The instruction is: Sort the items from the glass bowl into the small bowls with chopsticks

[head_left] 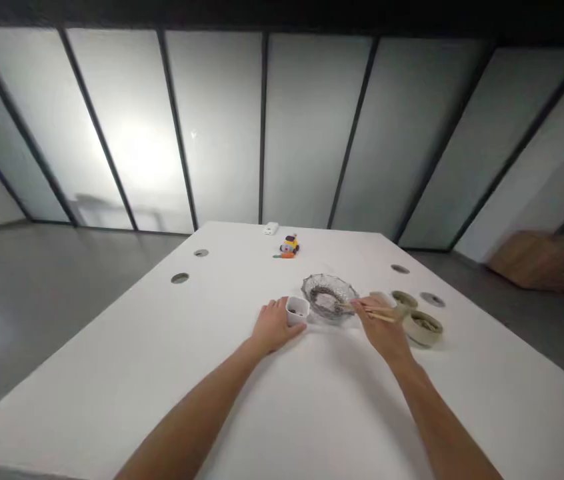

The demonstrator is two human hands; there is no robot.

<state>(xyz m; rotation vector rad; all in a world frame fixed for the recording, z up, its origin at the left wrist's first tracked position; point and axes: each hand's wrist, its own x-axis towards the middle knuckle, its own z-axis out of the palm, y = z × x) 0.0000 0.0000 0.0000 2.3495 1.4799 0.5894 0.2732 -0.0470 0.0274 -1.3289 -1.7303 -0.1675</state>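
Observation:
My left hand (273, 327) is closed round the side of a small white cup (297, 320) standing on the table. A few dark bits lie inside the cup; I cannot make out what they are. Just right of it sits a round wire mesh basket (316, 283) with a scalloped rim. My right hand (381, 330) grips a pair of wooden chopsticks (383, 317), their tips pointing left into the basket. Whether the tips pinch anything is too small to tell. Beside that hand stands a beige-green bowl (422, 338) with dark contents.
A second greenish bowl (405, 300) stands behind the first. Farther back on the white table (212, 400) are a yellow toy car (290, 245), an orange carrot-shaped piece (287, 255) and a small white object (271, 228). Round holes (180, 278) pierce the tabletop on both sides.

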